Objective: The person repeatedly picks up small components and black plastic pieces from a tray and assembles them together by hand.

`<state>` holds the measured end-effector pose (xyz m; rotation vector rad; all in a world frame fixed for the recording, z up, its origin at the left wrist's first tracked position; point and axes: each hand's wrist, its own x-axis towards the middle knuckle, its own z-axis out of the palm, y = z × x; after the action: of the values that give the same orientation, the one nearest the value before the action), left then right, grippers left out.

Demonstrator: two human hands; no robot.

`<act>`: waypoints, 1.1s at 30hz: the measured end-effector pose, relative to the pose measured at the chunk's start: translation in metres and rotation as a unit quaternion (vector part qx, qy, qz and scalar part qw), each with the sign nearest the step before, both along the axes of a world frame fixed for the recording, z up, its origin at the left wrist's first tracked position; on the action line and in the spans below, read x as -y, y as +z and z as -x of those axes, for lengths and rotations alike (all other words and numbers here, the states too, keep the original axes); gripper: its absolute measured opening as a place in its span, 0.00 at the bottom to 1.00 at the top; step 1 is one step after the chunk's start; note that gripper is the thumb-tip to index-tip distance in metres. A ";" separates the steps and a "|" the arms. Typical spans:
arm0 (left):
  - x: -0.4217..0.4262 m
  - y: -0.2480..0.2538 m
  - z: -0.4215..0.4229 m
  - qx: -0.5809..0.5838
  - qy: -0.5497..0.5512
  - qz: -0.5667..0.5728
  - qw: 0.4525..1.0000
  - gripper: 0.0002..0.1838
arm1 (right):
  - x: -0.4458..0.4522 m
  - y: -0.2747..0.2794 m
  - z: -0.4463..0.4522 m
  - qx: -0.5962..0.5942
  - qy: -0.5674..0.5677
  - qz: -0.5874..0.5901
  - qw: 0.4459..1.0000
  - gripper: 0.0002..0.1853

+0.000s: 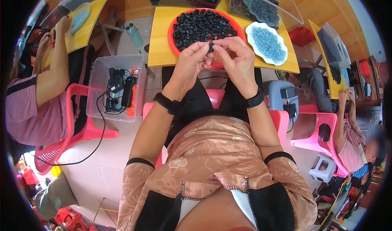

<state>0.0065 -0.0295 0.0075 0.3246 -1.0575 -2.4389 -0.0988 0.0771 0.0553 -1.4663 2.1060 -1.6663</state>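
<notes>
Both hands meet over the near edge of a round red tray (172, 39) heaped with small black parts (200, 25). Between the fingertips of my left hand (191, 63) and my right hand (236, 61) is a small black part (211, 47), pinched from both sides. Its details are too small to make out. A white scalloped dish (283, 58) of small clear bluish pieces (267, 44) lies right of the tray, on the same yellow table (159, 51).
Clear bins (192, 4) of black parts stand behind the tray. A clear plastic box (116, 61) with cables is on the floor at left, near a metal bottle (134, 34). People sit at yellow tables on both sides. A grey-blue case (277, 94) stands right of my legs.
</notes>
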 end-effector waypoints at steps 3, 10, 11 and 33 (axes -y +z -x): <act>0.001 0.001 -0.001 -0.001 -0.019 0.013 1.000 0.07 | -0.004 0.003 0.000 -0.079 -0.011 0.016 0.997 0.07; 0.000 0.008 -0.004 0.004 -0.041 0.009 0.999 0.07 | -0.006 0.005 -0.005 -0.133 0.020 0.040 0.990 0.05; 0.000 0.009 -0.003 0.000 -0.041 0.011 0.999 0.07 | -0.007 0.006 -0.006 -0.135 0.021 0.040 0.990 0.05; 0.002 0.008 -0.004 0.012 -0.034 -0.006 0.999 0.08 | -0.006 -0.008 0.004 -0.086 0.036 0.056 0.994 0.11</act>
<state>0.0109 -0.0318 0.0151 0.3282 -1.0821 -2.5090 -0.1027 0.0828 0.0475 -1.7557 2.0421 -1.7137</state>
